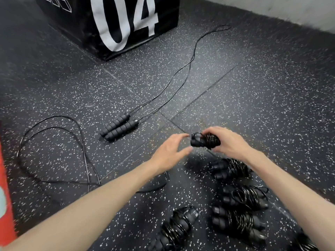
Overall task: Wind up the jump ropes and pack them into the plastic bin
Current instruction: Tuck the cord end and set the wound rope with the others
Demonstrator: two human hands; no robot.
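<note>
On the speckled rubber floor (253, 98), the right hand (228, 142) grasps a coiled rope bundle (204, 141); the left hand (170, 153), at nine o'clock of it, is released, fingers relaxed.

A gym or training room is indicated. Speckled black rubber floor tiles (253, 87) are laid throughout. A black box (112, 20) marked "04", probably a plyo box, is set near the wall. Foam-handled jump ropes (118, 127) are spread on the floor.
</note>
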